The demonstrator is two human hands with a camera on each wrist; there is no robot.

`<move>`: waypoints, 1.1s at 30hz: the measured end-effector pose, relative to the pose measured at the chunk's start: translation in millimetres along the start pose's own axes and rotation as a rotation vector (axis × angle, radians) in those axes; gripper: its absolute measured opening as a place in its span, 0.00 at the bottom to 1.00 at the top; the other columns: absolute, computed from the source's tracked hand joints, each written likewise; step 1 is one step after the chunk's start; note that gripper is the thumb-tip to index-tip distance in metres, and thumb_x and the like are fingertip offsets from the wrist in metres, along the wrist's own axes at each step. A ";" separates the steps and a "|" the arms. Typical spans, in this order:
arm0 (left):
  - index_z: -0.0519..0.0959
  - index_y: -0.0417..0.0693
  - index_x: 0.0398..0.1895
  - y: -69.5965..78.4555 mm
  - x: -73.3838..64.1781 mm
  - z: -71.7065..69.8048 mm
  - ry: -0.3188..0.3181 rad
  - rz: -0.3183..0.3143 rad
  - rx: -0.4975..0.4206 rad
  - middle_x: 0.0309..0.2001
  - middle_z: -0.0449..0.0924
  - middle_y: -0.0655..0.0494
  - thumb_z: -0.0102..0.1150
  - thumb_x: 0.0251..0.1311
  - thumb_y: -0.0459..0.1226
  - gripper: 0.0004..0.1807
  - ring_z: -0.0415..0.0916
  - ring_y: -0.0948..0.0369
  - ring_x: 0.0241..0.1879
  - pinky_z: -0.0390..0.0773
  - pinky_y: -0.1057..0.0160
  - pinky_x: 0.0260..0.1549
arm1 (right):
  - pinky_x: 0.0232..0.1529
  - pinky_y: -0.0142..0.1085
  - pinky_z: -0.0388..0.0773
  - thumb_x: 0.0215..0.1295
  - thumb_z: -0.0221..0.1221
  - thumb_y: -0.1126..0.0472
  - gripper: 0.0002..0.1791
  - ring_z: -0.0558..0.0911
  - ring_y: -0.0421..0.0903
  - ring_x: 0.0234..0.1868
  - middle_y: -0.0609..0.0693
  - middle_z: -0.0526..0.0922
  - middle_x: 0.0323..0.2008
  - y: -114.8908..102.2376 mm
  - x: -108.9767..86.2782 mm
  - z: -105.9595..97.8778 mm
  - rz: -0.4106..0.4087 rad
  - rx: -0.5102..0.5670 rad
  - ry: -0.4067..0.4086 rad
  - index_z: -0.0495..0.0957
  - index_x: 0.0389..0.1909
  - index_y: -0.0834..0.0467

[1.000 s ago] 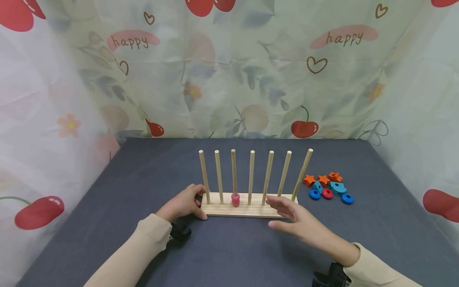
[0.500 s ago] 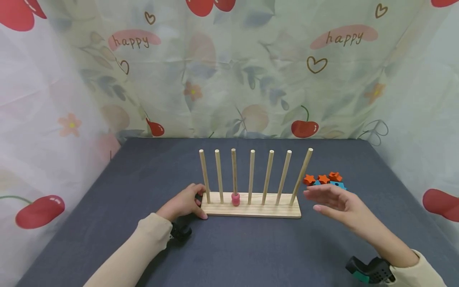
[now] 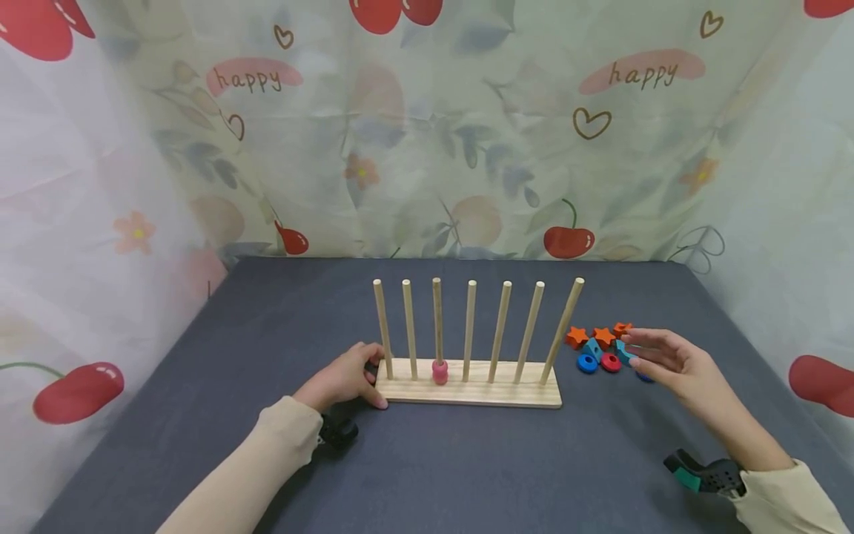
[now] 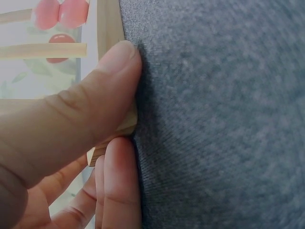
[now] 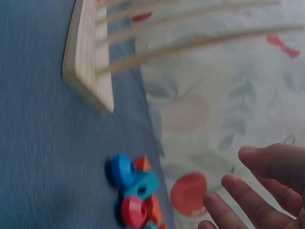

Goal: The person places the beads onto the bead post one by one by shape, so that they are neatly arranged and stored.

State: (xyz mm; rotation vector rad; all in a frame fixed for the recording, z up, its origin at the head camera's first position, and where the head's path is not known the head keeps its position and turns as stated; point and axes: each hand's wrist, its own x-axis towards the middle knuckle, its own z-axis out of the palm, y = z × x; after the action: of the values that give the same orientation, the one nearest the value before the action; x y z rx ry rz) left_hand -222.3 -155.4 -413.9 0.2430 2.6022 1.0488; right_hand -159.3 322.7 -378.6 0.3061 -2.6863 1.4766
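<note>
A wooden peg stand [image 3: 494, 394] with several upright pegs stands mid-table. Pink beads [image 3: 439, 372] sit low on its third peg from the left; the left wrist view shows two pink beads [image 4: 59, 13] side by side. My left hand [image 3: 342, 380] grips the stand's left end, thumb at the front corner and fingers against the end. My right hand [image 3: 690, 374] hovers over the right part of a group of small blocks, fingers loosely bent and nothing held. Among those blocks are orange stars [image 3: 577, 338], a blue ring [image 3: 587, 363], a red ring [image 3: 610, 363] and a light-blue block [image 3: 592, 348].
A dark grey cloth [image 3: 454, 467] covers the table. Patterned curtains [image 3: 427, 148] close off the back and both sides. The right hand partly hides a second blue ring [image 3: 644, 377] and another light-blue block [image 3: 623, 351].
My right hand has moved rightward from the front of the stand to above the blocks. The left hand keeps its grip on the stand, which has stayed in place.
</note>
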 end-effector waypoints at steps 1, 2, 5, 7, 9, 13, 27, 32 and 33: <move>0.73 0.42 0.54 0.0 0.2 0.1 -0.002 0.005 0.002 0.48 0.68 0.47 0.82 0.29 0.29 0.41 0.74 0.57 0.40 0.76 0.62 0.38 | 0.40 0.22 0.76 0.70 0.57 0.55 0.25 0.76 0.20 0.48 0.24 0.73 0.51 3.5 1.3 -2.4 0.016 -0.021 0.006 0.67 0.64 0.60; 0.73 0.42 0.54 0.1 0.3 0.1 -0.002 0.004 0.002 0.48 0.68 0.47 0.82 0.29 0.29 0.41 0.74 0.57 0.40 0.76 0.62 0.38 | 0.40 0.22 0.75 0.70 0.57 0.54 0.26 0.75 0.19 0.48 0.24 0.73 0.51 7.5 2.5 -4.9 0.031 -0.040 0.009 0.66 0.64 0.60; 0.73 0.42 0.53 -0.1 0.2 0.1 0.002 0.005 0.004 0.48 0.68 0.47 0.82 0.29 0.29 0.40 0.74 0.57 0.40 0.76 0.63 0.37 | 0.39 0.22 0.75 0.70 0.56 0.51 0.28 0.74 0.17 0.46 0.28 0.73 0.53 17.3 7.2 -10.8 0.067 -0.095 0.015 0.66 0.65 0.60; 0.73 0.42 0.53 -0.2 0.2 -0.1 0.003 0.005 0.004 0.48 0.68 0.47 0.82 0.29 0.29 0.40 0.74 0.57 0.40 0.76 0.63 0.37 | 0.38 0.22 0.75 0.70 0.56 0.50 0.30 0.72 0.15 0.45 0.37 0.75 0.57 23.3 10.3 -12.8 0.091 -0.127 0.013 0.65 0.66 0.61; 0.73 0.43 0.52 -0.3 0.2 -0.2 0.006 0.002 0.004 0.48 0.68 0.48 0.82 0.29 0.29 0.40 0.74 0.57 0.40 0.75 0.63 0.37 | 0.38 0.22 0.74 0.70 0.56 0.50 0.31 0.71 0.14 0.44 0.50 0.75 0.61 28.5 12.9 -14.0 0.113 -0.155 0.001 0.64 0.67 0.62; 0.73 0.43 0.52 -0.3 0.4 -0.2 0.003 0.001 0.003 0.48 0.68 0.48 0.82 0.29 0.29 0.40 0.74 0.58 0.40 0.75 0.63 0.37 | 0.38 0.21 0.73 0.69 0.57 0.50 0.32 0.70 0.15 0.44 0.67 0.69 0.64 37.7 17.5 -14.7 0.153 -0.184 -0.025 0.63 0.67 0.65; 0.73 0.43 0.53 -0.4 1.4 -1.1 0.001 -0.003 0.008 0.47 0.68 0.48 0.82 0.29 0.29 0.40 0.74 0.58 0.40 0.75 0.63 0.37 | 0.44 0.43 0.76 0.68 0.56 0.43 0.36 0.72 0.65 0.57 0.72 0.67 0.62 56.6 29.2 -10.7 0.290 -0.249 -0.023 0.65 0.63 0.69; 0.73 0.44 0.53 0.6 0.7 -0.5 -0.001 -0.014 0.012 0.48 0.68 0.49 0.82 0.30 0.29 0.40 0.73 0.58 0.40 0.75 0.62 0.38 | 0.38 0.35 0.73 0.66 0.58 0.42 0.36 0.74 0.63 0.53 0.72 0.70 0.58 60.1 32.0 -7.0 0.312 -0.274 -0.001 0.68 0.59 0.69; 0.74 0.44 0.53 0.7 0.9 -0.3 0.000 -0.018 0.012 0.48 0.68 0.49 0.82 0.30 0.29 0.40 0.73 0.58 0.40 0.75 0.62 0.38 | 0.38 0.35 0.73 0.65 0.58 0.41 0.36 0.75 0.63 0.53 0.72 0.71 0.57 60.8 32.5 -6.2 0.313 -0.279 0.003 0.69 0.58 0.69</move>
State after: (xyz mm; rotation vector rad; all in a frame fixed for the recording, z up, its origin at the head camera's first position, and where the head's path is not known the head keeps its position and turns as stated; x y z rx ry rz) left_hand -223.2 -154.8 -413.4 0.2226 2.6064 1.0270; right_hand -203.7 355.0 -420.8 -0.1381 -2.9915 1.1295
